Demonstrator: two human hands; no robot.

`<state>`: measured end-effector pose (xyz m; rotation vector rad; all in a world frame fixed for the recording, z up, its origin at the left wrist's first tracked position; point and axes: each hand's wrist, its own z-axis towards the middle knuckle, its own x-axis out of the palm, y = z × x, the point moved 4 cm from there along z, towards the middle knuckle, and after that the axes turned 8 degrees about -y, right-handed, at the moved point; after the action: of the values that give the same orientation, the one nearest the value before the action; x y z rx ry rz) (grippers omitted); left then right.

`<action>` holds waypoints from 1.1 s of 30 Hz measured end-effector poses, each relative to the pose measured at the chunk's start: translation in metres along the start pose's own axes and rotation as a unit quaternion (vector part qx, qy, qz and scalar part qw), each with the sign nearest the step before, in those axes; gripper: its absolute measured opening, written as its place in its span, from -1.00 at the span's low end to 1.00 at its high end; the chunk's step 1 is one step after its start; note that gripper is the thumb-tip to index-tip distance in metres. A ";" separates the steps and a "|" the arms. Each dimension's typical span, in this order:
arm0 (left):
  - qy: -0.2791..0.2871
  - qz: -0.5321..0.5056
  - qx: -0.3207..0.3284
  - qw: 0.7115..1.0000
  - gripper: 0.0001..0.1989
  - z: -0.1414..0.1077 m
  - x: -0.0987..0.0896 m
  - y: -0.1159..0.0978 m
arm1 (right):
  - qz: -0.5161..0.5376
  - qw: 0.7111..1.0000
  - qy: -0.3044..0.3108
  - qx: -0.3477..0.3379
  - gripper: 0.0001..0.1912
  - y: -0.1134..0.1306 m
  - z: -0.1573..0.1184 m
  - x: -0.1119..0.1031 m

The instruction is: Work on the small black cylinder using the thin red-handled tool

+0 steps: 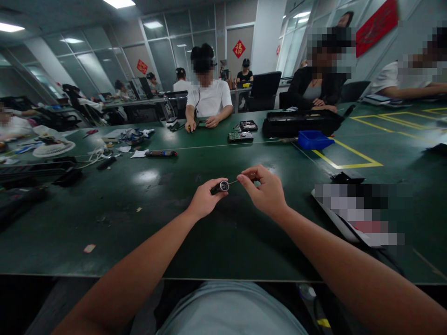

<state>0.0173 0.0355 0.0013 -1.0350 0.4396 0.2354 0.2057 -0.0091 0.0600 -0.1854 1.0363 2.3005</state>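
Note:
My left hand (204, 199) is closed around a short dark cylinder (224, 186), whose round silvery end faces me. Just to its right, my right hand (267, 190) pinches a thin metal rod (234, 182) between thumb and fingers. The rod's tip reaches the rim of the cylinder; whether it goes inside cannot be made out. Fingers hide most of the rod's other end. Both hands are held over the green table (223, 246).
Across the table a person in a white shirt (209, 100) handles small parts. Two hard drives (240, 137), a blue tray (314, 139) and a long black casing (302, 123) lie ahead. A dark cylindrical part (160, 153) and a white fan grille (54, 148) are leftward.

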 end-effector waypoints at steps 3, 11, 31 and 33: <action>-0.006 0.010 0.005 1.000 -0.60 0.000 -0.001 -0.003 | 0.039 0.999 0.010 -0.036 -0.91 0.003 0.000 0.001; -0.007 0.028 0.000 1.000 -0.60 -0.001 -0.001 -0.006 | 0.031 0.998 0.041 -0.034 -0.84 0.002 0.000 0.002; 0.008 0.055 0.037 0.998 -0.55 0.000 -0.001 -0.007 | 0.313 0.904 -0.033 0.289 -0.69 -0.047 0.001 0.024; 0.016 0.065 0.038 0.997 -0.56 0.000 -0.001 -0.009 | 0.343 0.876 -0.018 0.339 -0.68 -0.050 -0.001 0.028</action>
<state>0.0202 0.0314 0.0087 -0.9374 0.5410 0.3164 0.2120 0.0290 0.0172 0.5989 2.0603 2.3039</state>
